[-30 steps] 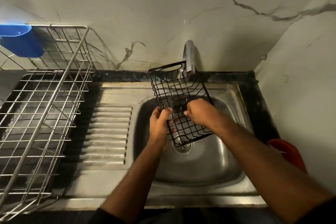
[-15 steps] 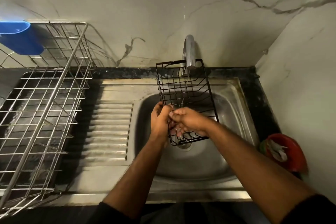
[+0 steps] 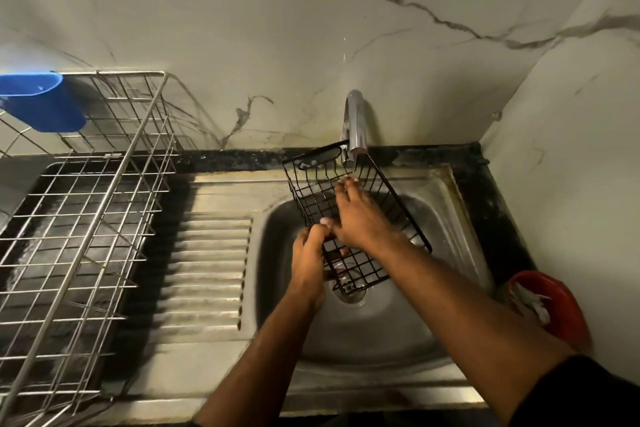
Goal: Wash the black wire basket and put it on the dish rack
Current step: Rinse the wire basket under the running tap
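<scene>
Grip black wire basket [image 3: 377, 204] with left hand [image 3: 309, 260]; rub mesh with flat right hand [image 3: 360, 218], probably under tap [image 3: 355, 125].

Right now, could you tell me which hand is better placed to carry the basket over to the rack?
Left, probably. The left hand already grips the basket by its left edge, the side towards the rack. The right hand lies flat inside it.

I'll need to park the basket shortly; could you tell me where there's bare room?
Free: the ribbed drainboard between dish rack and sink. Crowded: the sink, where both hands work the black wire basket under the tap.
</scene>
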Tool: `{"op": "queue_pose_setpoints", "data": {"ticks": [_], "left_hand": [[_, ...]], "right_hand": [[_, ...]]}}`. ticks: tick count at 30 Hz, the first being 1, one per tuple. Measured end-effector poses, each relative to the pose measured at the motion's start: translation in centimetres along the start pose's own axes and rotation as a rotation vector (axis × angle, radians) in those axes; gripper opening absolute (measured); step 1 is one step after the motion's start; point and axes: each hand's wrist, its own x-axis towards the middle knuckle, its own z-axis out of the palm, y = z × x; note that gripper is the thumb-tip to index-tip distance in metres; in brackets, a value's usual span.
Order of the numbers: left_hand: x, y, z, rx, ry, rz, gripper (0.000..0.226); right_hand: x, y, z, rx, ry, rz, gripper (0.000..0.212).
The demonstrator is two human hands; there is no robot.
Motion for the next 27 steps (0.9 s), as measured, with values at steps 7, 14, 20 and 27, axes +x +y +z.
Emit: {"op": "queue_pose_setpoints", "data": {"ticks": [7,14,20,27], "left_hand": [[0.1,0.6,-1.5,0.036,0.018,-0.03,0.045],[-2.0,1.1,1.5,0.124,-0.025,-0.001,0.034],[-1.1,0.8,-1.1,0.011,0.013,-0.114,0.054],[-1.3,1.6,-0.4,-0.035,0.002,-0.153,0.056]], "right_hand": [[-2.4,2.0,2.1,-0.159,-0.21,-0.344,0.071],[-0.8,-0.2,-0.1,0.006,-0.096,-0.07,0.074],[-4.7,1.1,-2.4,0.057,-0.479,-0.273,0.04],[-4.2,2.1,-7.2,0.055,0.378,-0.108,0.028]]}}
